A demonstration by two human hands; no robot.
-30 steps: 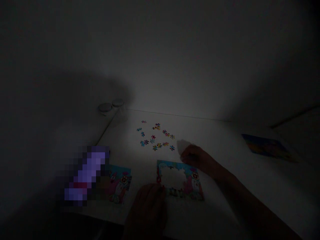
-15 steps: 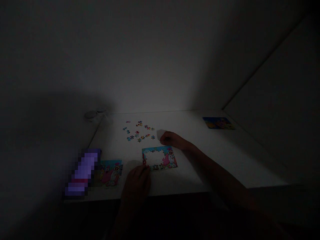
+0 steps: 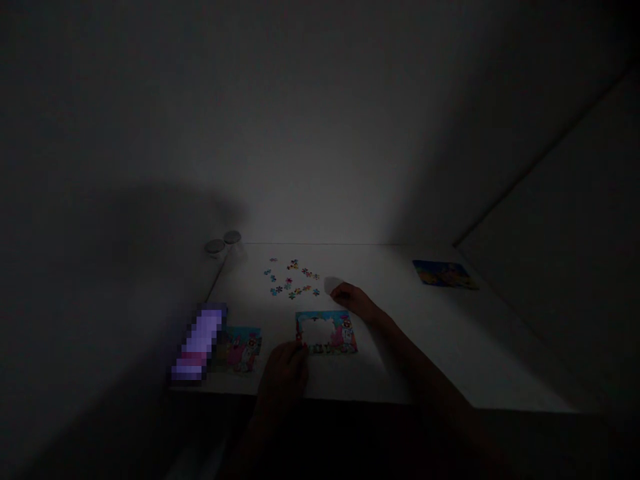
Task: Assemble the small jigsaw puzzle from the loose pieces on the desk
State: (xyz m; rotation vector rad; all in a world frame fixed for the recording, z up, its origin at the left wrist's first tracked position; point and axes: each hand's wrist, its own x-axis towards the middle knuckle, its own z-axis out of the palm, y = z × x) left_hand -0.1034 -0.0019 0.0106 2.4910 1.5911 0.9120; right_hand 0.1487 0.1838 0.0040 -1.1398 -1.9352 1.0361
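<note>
The left hand (image 3: 286,365) lies on the white, flat-topped table (image 3: 400,353), its bent fingertips at the lower left corner of a partly built rectangular jigsaw puzzle (image 3: 345,333) printed in blue, pink and red. Those fingers sit close together and appear to touch the corner, though in this dim light I cannot tell whether they grip the edge or only rest on it. The puzzle lies near the table's front edge, between the two hands, its coloured border surrounding a pale, unfilled middle with a jagged outline. The right hand (image 3: 349,297) is just beyond the puzzle's upper right part, fingers curled inward and largely closed; whether anything is pinched in them cannot be made out. A soft shadow falls on the table beside its fingertips. Small, multicoloured, knobbed jigsaw pieces (image 3: 289,281) are scattered loosely past the puzzle, towards the back of the table (a few of them touching or nearly so), and the nearest lies a little left of the right hand. Left of the left hand is a rectangular blue and pink printed picture (image 3: 245,353), with a pixelated, elongated purple shape (image 3: 200,343) at its left side. A dark blue and yellow printed sheet (image 3: 445,274) lies well apart, at the far right. Two clear containers with pale round lids (image 3: 215,247) stand by the far left corner
</note>
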